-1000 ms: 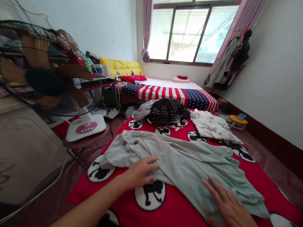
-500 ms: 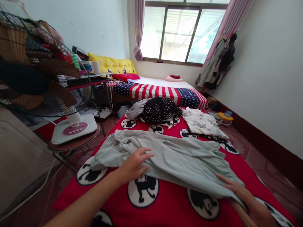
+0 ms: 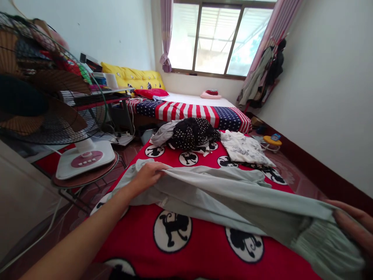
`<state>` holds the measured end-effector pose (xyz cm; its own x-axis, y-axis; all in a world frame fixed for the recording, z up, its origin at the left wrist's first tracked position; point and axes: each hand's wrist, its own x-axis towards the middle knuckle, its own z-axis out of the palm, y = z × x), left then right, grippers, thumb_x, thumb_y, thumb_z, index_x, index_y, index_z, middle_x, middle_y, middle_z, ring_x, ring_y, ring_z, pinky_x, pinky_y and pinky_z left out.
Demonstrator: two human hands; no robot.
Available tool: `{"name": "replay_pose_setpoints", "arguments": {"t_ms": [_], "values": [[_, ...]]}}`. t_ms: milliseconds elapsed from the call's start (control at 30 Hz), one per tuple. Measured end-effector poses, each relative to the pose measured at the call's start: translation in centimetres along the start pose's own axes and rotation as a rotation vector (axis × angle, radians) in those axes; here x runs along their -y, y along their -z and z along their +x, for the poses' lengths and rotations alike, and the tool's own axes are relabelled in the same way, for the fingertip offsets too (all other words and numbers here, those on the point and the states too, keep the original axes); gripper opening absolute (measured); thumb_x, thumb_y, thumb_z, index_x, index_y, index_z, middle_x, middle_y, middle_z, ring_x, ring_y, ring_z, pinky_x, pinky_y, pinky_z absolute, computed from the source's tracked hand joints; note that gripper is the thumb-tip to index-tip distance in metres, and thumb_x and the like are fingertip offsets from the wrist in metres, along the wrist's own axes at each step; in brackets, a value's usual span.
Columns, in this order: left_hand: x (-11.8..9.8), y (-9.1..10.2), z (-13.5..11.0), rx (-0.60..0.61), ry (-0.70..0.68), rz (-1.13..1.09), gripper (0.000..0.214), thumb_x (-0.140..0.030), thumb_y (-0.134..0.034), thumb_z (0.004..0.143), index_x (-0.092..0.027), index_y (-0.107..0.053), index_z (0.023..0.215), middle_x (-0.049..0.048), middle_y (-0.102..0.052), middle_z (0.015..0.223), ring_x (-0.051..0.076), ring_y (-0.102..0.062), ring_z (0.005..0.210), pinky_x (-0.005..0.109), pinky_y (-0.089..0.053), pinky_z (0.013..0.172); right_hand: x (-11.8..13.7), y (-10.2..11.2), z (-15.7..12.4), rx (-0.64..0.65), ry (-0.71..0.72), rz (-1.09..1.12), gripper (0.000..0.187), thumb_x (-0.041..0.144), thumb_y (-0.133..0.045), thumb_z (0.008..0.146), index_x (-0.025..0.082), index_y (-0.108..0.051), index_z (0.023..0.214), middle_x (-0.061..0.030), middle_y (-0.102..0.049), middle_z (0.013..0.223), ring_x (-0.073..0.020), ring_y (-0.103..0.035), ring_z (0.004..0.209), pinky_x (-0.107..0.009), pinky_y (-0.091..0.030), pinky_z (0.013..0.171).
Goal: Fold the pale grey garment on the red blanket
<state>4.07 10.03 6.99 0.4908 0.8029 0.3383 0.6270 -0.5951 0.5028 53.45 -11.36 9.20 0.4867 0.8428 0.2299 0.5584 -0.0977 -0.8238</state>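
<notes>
A pale grey-green garment (image 3: 221,198) is stretched across a red blanket (image 3: 204,249) printed with black-and-white cartoon circles. My left hand (image 3: 148,175) pinches the garment's upper left edge and holds it lifted off the blanket. My right hand (image 3: 354,225), at the far right edge of the view, grips the garment's gathered end, pulled taut and raised.
A black dotted garment (image 3: 194,134) and a white patterned one (image 3: 243,147) lie at the blanket's far end. A standing fan (image 3: 49,97) sits on a stool at left. Behind are a flag-pattern bed (image 3: 198,111), a window and clothes hanging (image 3: 262,77) on the right wall.
Both hands went from lying flat on the garment to gripping it. The left lifted its upper edge; the right moved out to the right, stretching the cloth off the blanket.
</notes>
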Motion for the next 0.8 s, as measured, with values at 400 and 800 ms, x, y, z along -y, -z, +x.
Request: {"name": "replay_pose_setpoints", "arguments": {"t_ms": [400,800], "values": [[2.3,-1.3,-2.0,0.056,-0.017,-0.004,0.031,-0.042,-0.052,0.087,-0.024,-0.076,0.097,0.0067,-0.073,0.101,0.024,-0.066,0.094,0.033,-0.049,0.084,-4.2,-8.4,1.5,0.055,-0.222,0.205,0.076,0.043,-0.08,0.055,0.02,-0.05,0.121,-0.0152,-0.057,0.129,-0.0283,-0.064,0.102,-0.038,-0.056,0.077],[1.9,-0.9,-2.3,-0.18,-0.018,0.038,0.034,-0.049,-0.053,0.087,-0.022,-0.072,0.096,0.0055,-0.074,0.096,0.023,-0.068,0.09,0.034,-0.052,0.086,1.0,-11.2,0.8,0.131,0.364,-0.811,0.02,0.031,-0.058,0.079,0.022,-0.063,0.097,-0.008,-0.064,0.099,-0.0256,-0.061,0.09,-0.033,-0.046,0.069]]}}
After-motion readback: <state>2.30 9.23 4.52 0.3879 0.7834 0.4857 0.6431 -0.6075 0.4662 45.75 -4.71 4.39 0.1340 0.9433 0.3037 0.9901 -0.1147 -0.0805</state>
